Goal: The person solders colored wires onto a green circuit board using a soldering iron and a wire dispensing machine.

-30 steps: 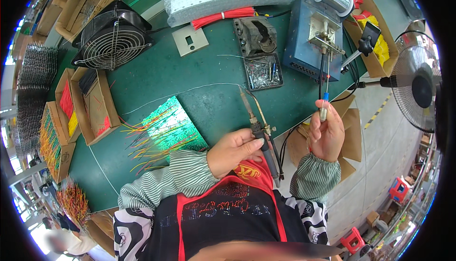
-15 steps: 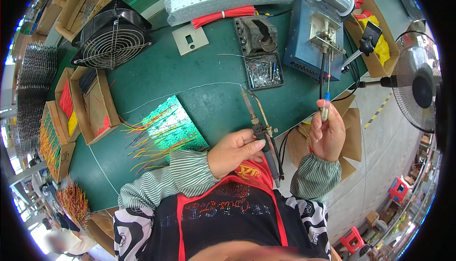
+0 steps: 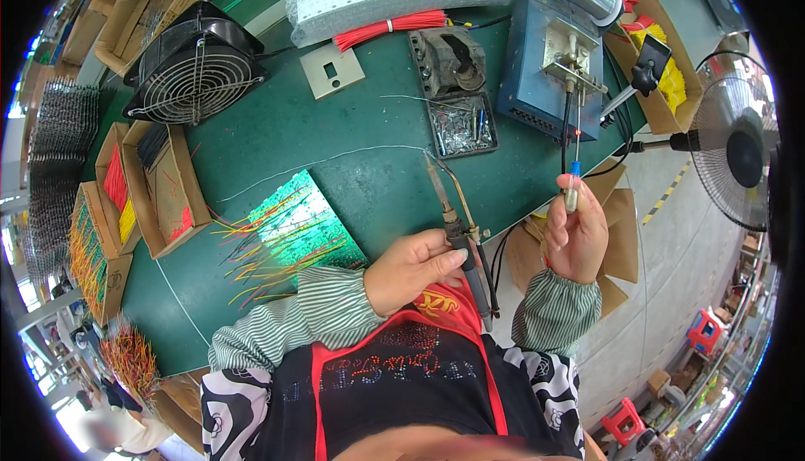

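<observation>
Your left grip (image 3: 417, 268) is wrapped around a soldering iron (image 3: 454, 230), its tip over the green bench (image 3: 335, 121). Your right grip (image 3: 576, 235) pinches a thin tool (image 3: 575, 169) with a blue part, near the blue box (image 3: 524, 67). Colored wires (image 3: 251, 251) lie to your left

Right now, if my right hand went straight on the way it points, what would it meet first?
Probably the metal bracket on the blue machine: the thin tool in your right hand points up toward it. Depth is unclear, so I can't say whether its tip touches.
</observation>
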### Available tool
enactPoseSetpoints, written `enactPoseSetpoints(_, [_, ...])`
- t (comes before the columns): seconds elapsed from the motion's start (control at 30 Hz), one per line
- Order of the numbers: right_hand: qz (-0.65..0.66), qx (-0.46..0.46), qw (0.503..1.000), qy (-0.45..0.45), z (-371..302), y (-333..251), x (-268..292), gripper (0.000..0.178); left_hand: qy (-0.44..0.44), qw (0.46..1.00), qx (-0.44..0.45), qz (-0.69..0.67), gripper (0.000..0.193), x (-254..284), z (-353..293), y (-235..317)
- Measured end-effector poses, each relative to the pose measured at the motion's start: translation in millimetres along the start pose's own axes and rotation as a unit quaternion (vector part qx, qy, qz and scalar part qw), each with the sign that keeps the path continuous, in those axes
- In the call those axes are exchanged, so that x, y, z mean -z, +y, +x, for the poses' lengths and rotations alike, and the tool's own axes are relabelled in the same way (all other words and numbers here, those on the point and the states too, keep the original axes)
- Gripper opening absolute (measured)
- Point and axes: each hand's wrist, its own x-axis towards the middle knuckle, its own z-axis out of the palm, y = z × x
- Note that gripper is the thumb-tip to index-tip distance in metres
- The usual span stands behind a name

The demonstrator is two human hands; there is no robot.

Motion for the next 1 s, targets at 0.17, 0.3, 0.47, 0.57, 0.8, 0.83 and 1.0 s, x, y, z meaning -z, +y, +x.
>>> enactPoseSetpoints(0.17, [0.013, 0.002, 1.0, -0.018, 1.1, 0.5, 2.2, 0.029, -0.004, 1.0, 0.004, 0.008, 0.03, 0.4, 0.3, -0.5])
enactPoseSetpoints(0.3, [0.016, 0.001, 1.0, -0.021, -0.3, -0.6, 3.6, 0.03, -0.005, 1.0, 0.002, 0.011, 0.031, -0.6, 1.1, 0.7])
enactPoseSetpoints(0.47, [0.015, -0.015, 1.0, -0.001, -1.3, -0.9, 0.5, 0.029, 0.002, 1.0, 0.004, -0.009, 0.028, 3.3, 2.5, -5.9])
enactPoseSetpoints(0.57, [0.041, -0.03, 0.999, -0.017, -0.1, -0.8, 0.1, 0.029, 0.005, 1.0, 0.005, -0.015, 0.029, 2.3, 0.9, -5.3])
enactPoseSetpoints(0.8, [0.069, -0.024, 0.997, -0.026, -1.2, -1.2, 5.7, 0.03, 0.009, 1.0, 0.003, -0.013, 0.026, 1.7, 1.4, -3.0])
enactPoseSetpoints(0.83, [0.071, -0.03, 0.996, -0.033, -1.4, -0.1, 5.7, 0.03, 0.001, 1.0, 0.011, 0.0, 0.025, 1.5, 1.3, -2.8])
enactPoseSetpoints(1.0, [0.073, -0.024, 0.996, -0.036, 0.0, 0.5, 6.4, 0.03, -0.005, 1.0, -0.002, 0.002, 0.031, 0.2, 0.7, -2.2])
